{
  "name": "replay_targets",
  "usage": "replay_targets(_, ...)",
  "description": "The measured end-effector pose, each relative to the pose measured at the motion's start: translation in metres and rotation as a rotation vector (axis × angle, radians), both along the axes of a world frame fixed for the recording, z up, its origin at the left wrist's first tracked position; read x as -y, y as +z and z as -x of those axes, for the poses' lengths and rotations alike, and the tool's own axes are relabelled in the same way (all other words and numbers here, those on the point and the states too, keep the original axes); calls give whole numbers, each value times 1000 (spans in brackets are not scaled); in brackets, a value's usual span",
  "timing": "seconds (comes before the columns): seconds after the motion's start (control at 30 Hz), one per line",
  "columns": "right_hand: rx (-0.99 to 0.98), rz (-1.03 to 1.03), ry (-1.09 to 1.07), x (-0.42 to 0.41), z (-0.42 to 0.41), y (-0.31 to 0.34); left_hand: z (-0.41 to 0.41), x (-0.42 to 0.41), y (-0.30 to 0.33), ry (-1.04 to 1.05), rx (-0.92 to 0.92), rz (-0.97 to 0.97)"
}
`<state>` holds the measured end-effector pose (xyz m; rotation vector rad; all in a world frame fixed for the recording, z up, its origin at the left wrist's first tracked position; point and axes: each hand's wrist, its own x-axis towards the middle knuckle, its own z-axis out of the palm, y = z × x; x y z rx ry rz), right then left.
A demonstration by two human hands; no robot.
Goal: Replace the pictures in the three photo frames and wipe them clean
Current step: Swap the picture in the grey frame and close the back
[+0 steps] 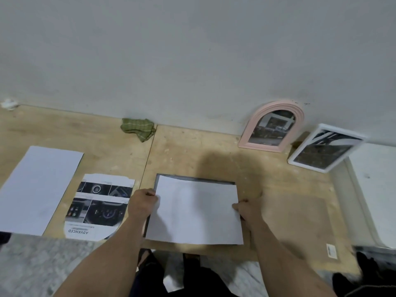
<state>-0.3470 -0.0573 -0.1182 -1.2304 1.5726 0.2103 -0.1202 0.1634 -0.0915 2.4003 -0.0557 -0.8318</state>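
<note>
Both hands pinched a white sheet [196, 213] over a dark frame [194, 179] lying flat: left hand [142, 202] on its left edge, right hand [248, 209] on its right. Farther back a pink frame [271, 127] and a white frame [325, 147] leaned against the wall, a green cloth [138, 127] left of them.

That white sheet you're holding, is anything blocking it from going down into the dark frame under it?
Nothing visible does. The white sheet, pinched by the left hand and right hand, lies directly over the dark frame, whose inside it hides.
</note>
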Motion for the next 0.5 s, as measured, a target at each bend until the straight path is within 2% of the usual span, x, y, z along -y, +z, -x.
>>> replay_targets(0.3, -27, 129, 31, 3, -16, 17, -1, 5, 4, -40, 33, -26)
replay_targets(0.5, -40, 270, 103, -1, -22, 17, -10, 8, -3, -157, 146, -186)
